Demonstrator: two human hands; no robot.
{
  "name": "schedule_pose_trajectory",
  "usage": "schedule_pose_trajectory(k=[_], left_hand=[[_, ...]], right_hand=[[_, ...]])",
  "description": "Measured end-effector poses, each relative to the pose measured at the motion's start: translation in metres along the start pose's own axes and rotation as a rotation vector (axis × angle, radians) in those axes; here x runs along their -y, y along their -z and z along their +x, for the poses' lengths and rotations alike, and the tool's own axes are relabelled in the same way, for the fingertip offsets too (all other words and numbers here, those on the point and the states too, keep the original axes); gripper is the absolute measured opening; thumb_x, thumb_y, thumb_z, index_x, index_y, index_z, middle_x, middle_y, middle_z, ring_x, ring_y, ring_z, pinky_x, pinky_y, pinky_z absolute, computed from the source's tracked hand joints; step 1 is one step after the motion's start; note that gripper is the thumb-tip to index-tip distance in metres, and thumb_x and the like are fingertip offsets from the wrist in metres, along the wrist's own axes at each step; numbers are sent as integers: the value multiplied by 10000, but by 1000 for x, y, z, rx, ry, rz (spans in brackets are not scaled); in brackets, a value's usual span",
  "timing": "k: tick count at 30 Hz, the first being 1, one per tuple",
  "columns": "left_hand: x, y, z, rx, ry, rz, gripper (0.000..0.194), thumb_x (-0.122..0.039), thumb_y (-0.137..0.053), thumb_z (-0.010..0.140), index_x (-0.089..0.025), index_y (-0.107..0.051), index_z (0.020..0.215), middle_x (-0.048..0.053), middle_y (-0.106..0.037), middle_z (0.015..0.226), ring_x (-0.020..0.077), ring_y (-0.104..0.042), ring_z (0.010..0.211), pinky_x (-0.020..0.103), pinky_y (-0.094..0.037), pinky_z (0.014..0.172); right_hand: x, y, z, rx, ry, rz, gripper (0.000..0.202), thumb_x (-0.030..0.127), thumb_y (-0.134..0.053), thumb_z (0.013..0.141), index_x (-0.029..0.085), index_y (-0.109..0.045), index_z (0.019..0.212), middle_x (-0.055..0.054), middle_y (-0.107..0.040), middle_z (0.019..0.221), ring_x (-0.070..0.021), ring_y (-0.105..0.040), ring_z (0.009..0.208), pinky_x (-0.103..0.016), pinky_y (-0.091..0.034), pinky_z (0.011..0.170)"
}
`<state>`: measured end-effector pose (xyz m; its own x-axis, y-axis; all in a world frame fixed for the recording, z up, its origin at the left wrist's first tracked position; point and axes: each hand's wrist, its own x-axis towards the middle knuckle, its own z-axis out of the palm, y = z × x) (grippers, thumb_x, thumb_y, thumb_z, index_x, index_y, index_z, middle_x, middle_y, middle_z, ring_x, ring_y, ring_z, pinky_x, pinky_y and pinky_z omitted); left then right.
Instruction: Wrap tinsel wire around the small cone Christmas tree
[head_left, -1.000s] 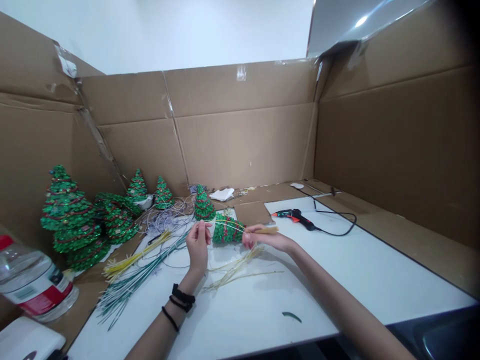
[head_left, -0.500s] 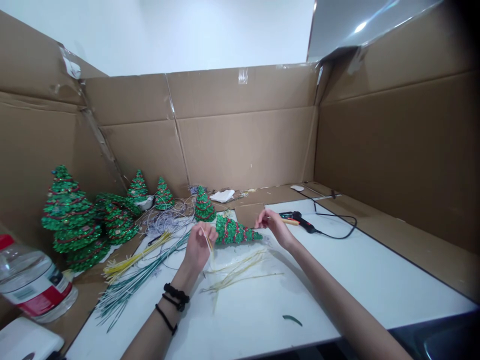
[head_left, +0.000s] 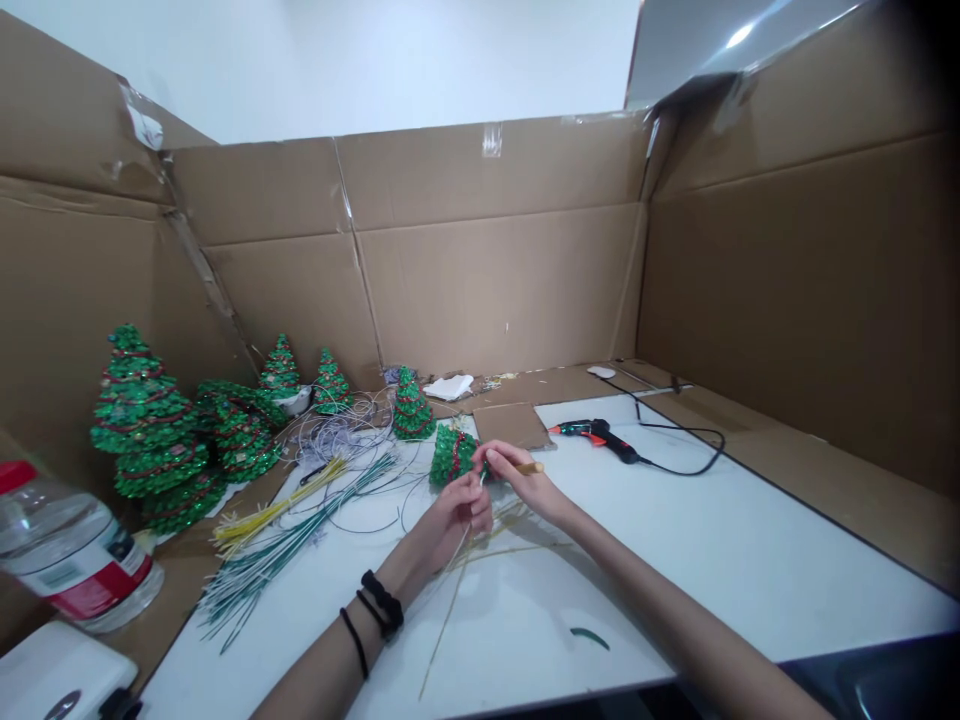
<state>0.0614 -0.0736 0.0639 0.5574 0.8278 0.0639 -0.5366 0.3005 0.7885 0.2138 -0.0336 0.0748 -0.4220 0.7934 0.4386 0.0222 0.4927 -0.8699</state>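
My left hand is closed around thin pale yellow strands that hang down over the white board. My right hand meets it at the fingertips and holds a tool with a yellowish handle, its tip hidden between the fingers. Just behind both hands, a green tree with red trim lies on its side, partly covered by them. More pale strands lie under the hands. A bundle of yellow strands and a bundle of green strands lie to the left.
Several green trees stand at the left and back beside tangled wire. A glue gun with a black cord lies behind my right hand. A bottle and a white device are at the left edge. Cardboard walls surround the table.
My left hand has moved right and my right hand has moved left and slightly down, so their fingertips now meet in front of the lying tree. The view has shifted slightly.
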Motion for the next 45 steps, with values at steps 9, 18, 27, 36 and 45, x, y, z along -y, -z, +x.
schedule_pose_trajectory(k=[9,18,27,36,45], left_hand=[[1,8,2,-39,26,-25,169,-246,-598,764,-154,-456,760,-48,-374,616,51,-362,498,192,-311,515],[3,8,5,-74,36,-9,195,-293,-616,753,-163,-473,786,-56,-395,575,56,-369,476,196,-310,497],[6,6,6,-44,43,123,229,-323,-629,750,-168,-461,766,-80,-357,471,52,-312,415,205,-246,466],[9,3,8,-169,-46,335,267,-383,-619,730,-168,-461,724,-70,-420,440,62,-350,415,210,-268,468],[8,1,8,-296,-156,629,283,-428,-608,730,-172,-492,692,-62,-483,452,60,-376,386,196,-275,427]], right_hand=[[-2,2,-1,131,76,-228,361,490,-457,865,175,-469,690,15,-448,671,-118,-411,637,-233,-330,581],[-4,7,-1,198,-7,-160,430,547,-376,876,183,-413,650,32,-356,628,-112,-349,599,-230,-292,555],[0,6,-3,212,-87,-33,454,578,-397,853,192,-365,617,45,-286,598,-100,-283,554,-237,-249,526],[-2,8,-2,217,-95,-57,448,560,-408,851,187,-378,606,41,-313,591,-104,-310,562,-239,-264,547],[-9,4,1,157,-111,-123,465,558,-413,842,182,-380,571,44,-316,553,-94,-290,527,-237,-264,514]])
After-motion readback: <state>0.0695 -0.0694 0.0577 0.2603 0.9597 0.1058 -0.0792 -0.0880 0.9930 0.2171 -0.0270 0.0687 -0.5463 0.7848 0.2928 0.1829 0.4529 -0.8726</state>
